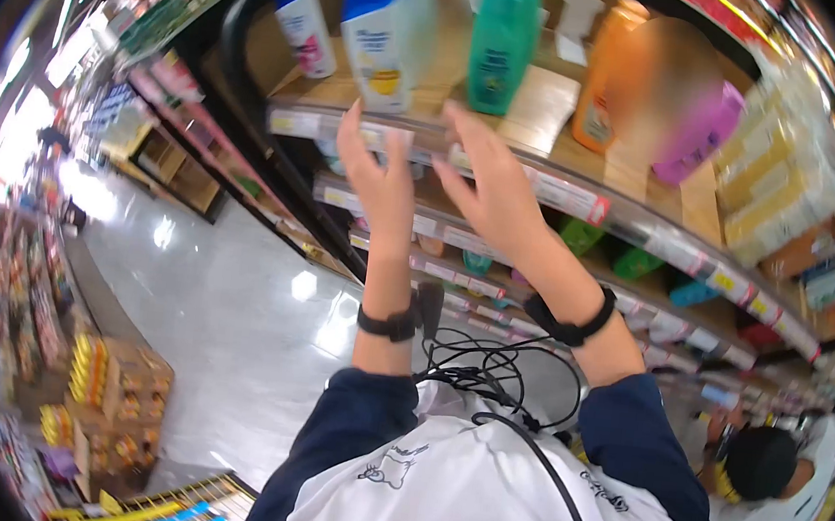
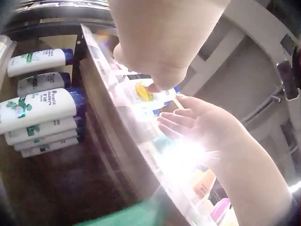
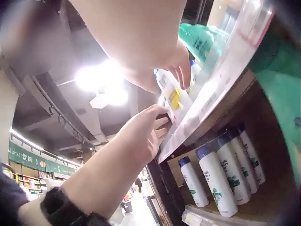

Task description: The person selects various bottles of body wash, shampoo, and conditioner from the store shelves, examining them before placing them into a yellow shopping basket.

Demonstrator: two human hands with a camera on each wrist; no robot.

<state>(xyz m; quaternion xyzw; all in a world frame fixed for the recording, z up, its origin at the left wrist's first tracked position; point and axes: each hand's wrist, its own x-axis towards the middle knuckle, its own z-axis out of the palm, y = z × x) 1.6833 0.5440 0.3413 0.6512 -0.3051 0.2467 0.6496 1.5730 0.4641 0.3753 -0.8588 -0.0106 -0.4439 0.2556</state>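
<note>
Both hands are raised at the front edge of a shop shelf (image 1: 429, 139), fingers loosely spread. My left hand (image 1: 379, 189) is just below a white shampoo bottle (image 1: 375, 54) with a blue cap and yellow print, which heads a row of similar bottles. To its right, my right hand (image 1: 494, 179) holds nothing, its fingertips below a green shampoo bottle (image 1: 499, 57). From the right wrist view, the fingers of both hands overlap the area of the yellow-printed bottle (image 3: 175, 98). A white bottle with pink print (image 1: 305, 31) stands farther left.
Orange bottles (image 1: 600, 87), a purple bottle (image 1: 699, 137) and plastic-wrapped packs (image 1: 788, 166) stand on the right of the shelf. More white bottles (image 3: 217, 181) fill a lower shelf. Black cables (image 1: 498, 364) hang before the chest. A person (image 1: 769, 475) is at lower right.
</note>
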